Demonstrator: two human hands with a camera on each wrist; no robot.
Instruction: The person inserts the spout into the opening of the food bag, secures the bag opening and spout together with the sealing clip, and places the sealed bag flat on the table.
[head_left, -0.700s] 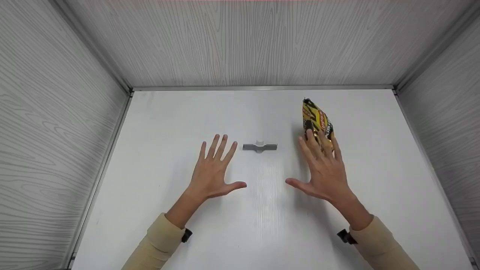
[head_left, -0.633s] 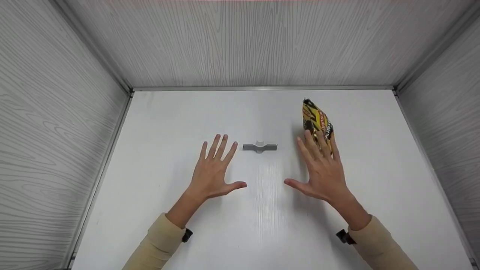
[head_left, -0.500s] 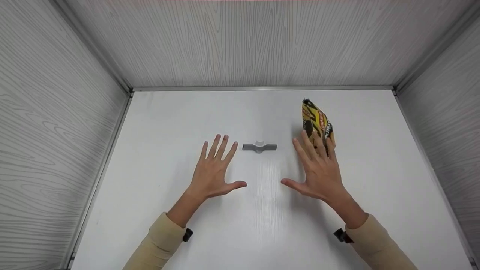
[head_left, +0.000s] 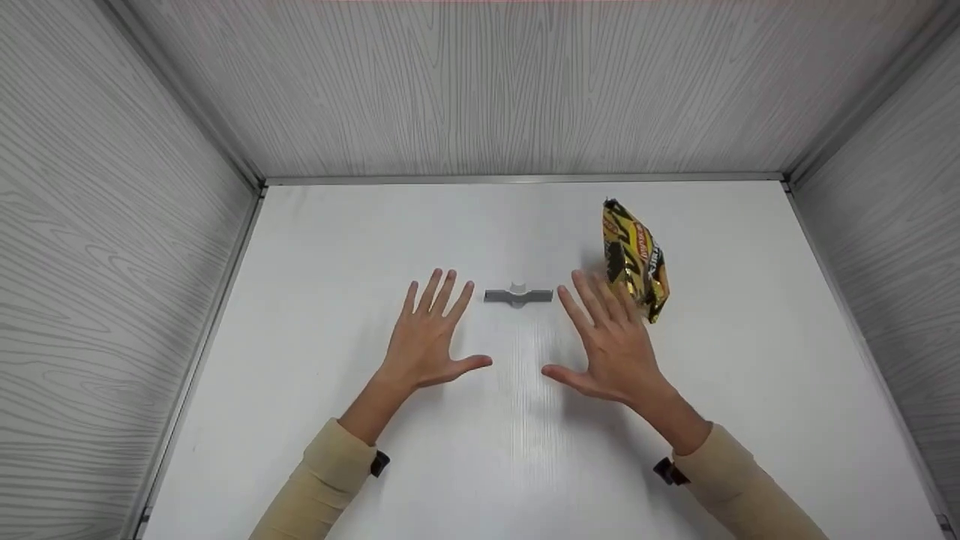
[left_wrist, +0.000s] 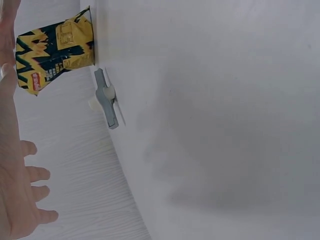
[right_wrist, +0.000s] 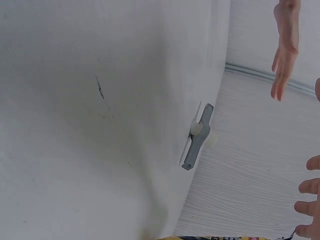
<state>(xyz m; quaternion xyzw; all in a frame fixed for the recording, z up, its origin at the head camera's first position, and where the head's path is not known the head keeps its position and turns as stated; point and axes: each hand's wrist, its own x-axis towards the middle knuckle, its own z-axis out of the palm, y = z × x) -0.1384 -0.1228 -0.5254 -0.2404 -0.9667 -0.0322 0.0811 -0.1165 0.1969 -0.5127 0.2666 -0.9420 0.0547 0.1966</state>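
A yellow-and-black snack packet (head_left: 636, 259) stands on the white table at the right; in the left wrist view the packet (left_wrist: 57, 50) shows its printed front. Left of it lies a small grey bar (head_left: 518, 295) with a round white piece at its middle, which looks like a bag clip. My left hand (head_left: 421, 345) is spread, left of the bar, and holds nothing. My right hand (head_left: 616, 352) is spread too, its fingertips overlapping the packet's lower part from above; whether they touch it I cannot tell. The right wrist view shows the grey bar (right_wrist: 199, 136) between table and wall.
Grey wood-grain panels stand behind (head_left: 480, 90), at the left (head_left: 97, 300) and at the right (head_left: 900, 225) of the white table (head_left: 337, 240). Dark cameras sit at both wrists, by the beige sleeves (head_left: 322, 465).
My right hand has moved left and slightly down, uncovering more of the packet, and is now nearer the grey bar. My left hand has hardly moved. The packet and bar stay put.
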